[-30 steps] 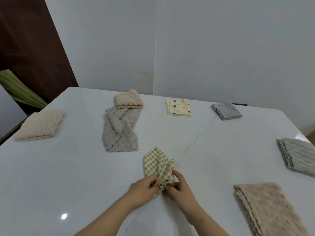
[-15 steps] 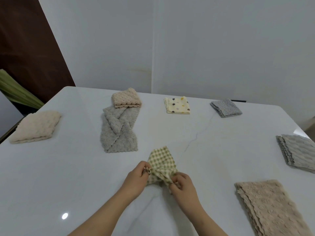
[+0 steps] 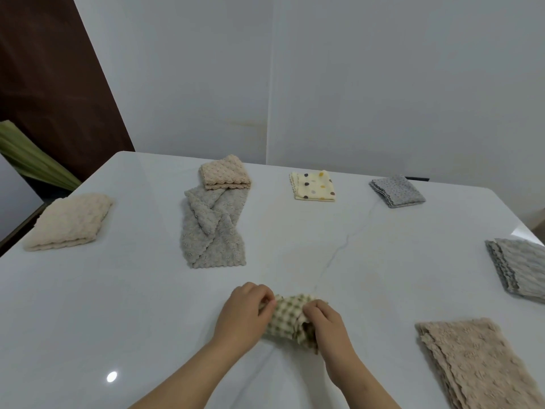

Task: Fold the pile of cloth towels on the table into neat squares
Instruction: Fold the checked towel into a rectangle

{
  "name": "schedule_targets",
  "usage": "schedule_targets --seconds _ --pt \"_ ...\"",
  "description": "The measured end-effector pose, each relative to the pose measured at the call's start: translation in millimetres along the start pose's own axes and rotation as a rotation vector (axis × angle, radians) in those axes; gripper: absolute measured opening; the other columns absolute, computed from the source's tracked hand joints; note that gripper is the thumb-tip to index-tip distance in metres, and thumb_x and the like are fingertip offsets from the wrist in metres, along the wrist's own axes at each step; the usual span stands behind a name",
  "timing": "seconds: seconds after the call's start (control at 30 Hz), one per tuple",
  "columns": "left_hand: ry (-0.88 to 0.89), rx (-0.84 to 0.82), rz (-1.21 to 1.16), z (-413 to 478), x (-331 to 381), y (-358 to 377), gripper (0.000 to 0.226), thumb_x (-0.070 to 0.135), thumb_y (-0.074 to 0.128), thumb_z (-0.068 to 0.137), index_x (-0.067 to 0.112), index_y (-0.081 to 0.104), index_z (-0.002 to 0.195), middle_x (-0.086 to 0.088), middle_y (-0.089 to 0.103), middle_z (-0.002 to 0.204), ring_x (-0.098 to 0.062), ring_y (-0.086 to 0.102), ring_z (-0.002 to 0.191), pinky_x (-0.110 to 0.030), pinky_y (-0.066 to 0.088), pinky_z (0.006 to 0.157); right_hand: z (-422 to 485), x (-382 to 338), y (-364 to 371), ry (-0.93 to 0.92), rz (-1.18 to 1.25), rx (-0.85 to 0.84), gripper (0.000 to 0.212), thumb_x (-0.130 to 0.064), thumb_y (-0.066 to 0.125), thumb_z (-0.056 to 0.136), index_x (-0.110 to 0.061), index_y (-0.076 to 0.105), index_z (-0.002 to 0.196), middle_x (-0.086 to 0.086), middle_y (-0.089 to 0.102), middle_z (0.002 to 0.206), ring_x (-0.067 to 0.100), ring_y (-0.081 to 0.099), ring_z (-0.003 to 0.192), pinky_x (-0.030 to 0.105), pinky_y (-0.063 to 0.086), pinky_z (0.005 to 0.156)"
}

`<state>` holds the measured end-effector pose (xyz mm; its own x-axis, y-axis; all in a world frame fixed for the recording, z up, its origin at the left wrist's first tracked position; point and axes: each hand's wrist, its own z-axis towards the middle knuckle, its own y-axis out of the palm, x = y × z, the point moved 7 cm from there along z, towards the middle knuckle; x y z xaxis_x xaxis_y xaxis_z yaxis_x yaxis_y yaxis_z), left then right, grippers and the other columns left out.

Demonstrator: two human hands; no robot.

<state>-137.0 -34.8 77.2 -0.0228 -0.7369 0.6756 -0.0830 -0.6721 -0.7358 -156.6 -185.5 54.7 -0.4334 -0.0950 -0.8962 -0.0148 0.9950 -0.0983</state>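
Left hand grip: pinching green-checked cloth towel | right hand grip: pinching same towel | on white marble bench

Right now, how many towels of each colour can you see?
Beige towels: 3
Grey towels: 3
Yellow spotted towel: 1
Green checked towel: 1
Total: 8

Edges of checked towel hidden under left hand, right hand; tan towel cut off bottom-right.
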Motion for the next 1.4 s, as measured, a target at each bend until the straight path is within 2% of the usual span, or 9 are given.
schedule_targets --seconds 0.13,0.23,0.43,0.67,0.87,1.03,1.2,1.3,1.4 --pt "-0.031 -0.131 -0.228 -1 2 15 0.003 0.035 0.054 0.090 0.033 0.055 0.092 0.016 0.053 0.094 -0.005 0.052 0.096 -0.016 0.042 0.084 1 3 10 0.049 0.075 -0.051 0.024 -0.021 0.049 0.092 -0.005 0.062 0.079 0.009 0.064 0.083 0.025 0.059 0.076 0.033 0.046 0.067" --pt "-0.057 -0.137 -0.346 -4 1 16 0.009 0.033 0.059 0.087 0.038 0.053 0.092 0.017 0.057 0.098 -0.001 0.055 0.095 -0.011 0.042 0.079 1 1 15 0.051 0.141 -0.095 0.024 -0.020 0.049 0.093 -0.012 0.071 0.091 0.009 0.073 0.096 0.026 0.067 0.096 0.038 0.052 0.084" --pt "-0.125 -0.080 -0.450 1 -6 12 0.015 0.017 0.065 0.083 0.031 0.063 0.078 0.008 0.069 0.087 -0.007 0.064 0.086 -0.022 0.053 0.080 -3 -4 18 -0.004 0.085 -0.135 0.022 -0.021 0.070 0.077 -0.014 0.065 0.097 0.007 0.071 0.097 0.020 0.067 0.093 0.026 0.054 0.076" --pt "-0.146 -0.144 -0.488 4 -7 16 0.018 0.013 0.061 0.086 0.025 0.061 0.073 0.007 0.063 0.075 -0.008 0.057 0.074 -0.019 0.046 0.073 -3 -5 14 -0.005 -0.047 -0.091 0.003 -0.007 0.057 0.085 -0.007 0.060 0.087 0.003 0.059 0.073 0.012 0.052 0.065 0.016 0.042 0.053" --pt "-0.111 -0.200 -0.434 3 -3 20 0.026 0.013 0.065 0.083 0.036 0.054 0.082 0.016 0.060 0.088 -0.002 0.058 0.087 -0.004 0.045 0.074 1 -3 12 0.044 0.110 -0.078 0.008 -0.007 0.050 0.090 -0.005 0.058 0.088 0.013 0.063 0.083 0.022 0.060 0.078 0.035 0.050 0.071" --pt "-0.153 -0.136 -0.431 7 -5 15 0.018 0.014 0.063 0.084 0.029 0.059 0.076 0.010 0.063 0.080 -0.005 0.059 0.078 -0.011 0.046 0.069 1 -2 10 0.085 0.200 -0.035 0.012 -0.016 0.048 0.093 -0.007 0.056 0.094 0.009 0.067 0.092 0.021 0.064 0.084 0.032 0.053 0.071" --pt "-0.204 -0.079 -0.472 8 -8 13 0.022 0.010 0.063 0.083 0.027 0.059 0.071 0.006 0.062 0.072 -0.008 0.057 0.070 -0.018 0.046 0.070 -1 -4 17 0.006 0.096 -0.103 0.022 -0.018 0.067 0.084 -0.021 0.057 0.103 0.003 0.067 0.103 0.017 0.066 0.096 0.033 0.056 0.082" --pt "-0.232 -0.066 -0.554 7 -11 14 0.020 0.009 0.065 0.082 0.024 0.060 0.070 0.003 0.064 0.075 -0.011 0.060 0.076 -0.024 0.048 0.077 2 -5 13 -0.001 0.062 -0.048 0.013 -0.012 0.059 0.088 -0.018 0.062 0.098 0.006 0.070 0.100 0.021 0.067 0.095 0.036 0.056 0.083" --pt "-0.226 -0.044 -0.612 10 -11 10 0.018 0.008 0.065 0.082 0.021 0.060 0.071 0.002 0.064 0.077 -0.013 0.059 0.078 -0.026 0.047 0.080 4 -5 11 0.013 0.147 -0.031 0.016 -0.010 0.054 0.091 -0.015 0.063 0.103 0.006 0.071 0.100 0.022 0.068 0.094 0.037 0.056 0.083"
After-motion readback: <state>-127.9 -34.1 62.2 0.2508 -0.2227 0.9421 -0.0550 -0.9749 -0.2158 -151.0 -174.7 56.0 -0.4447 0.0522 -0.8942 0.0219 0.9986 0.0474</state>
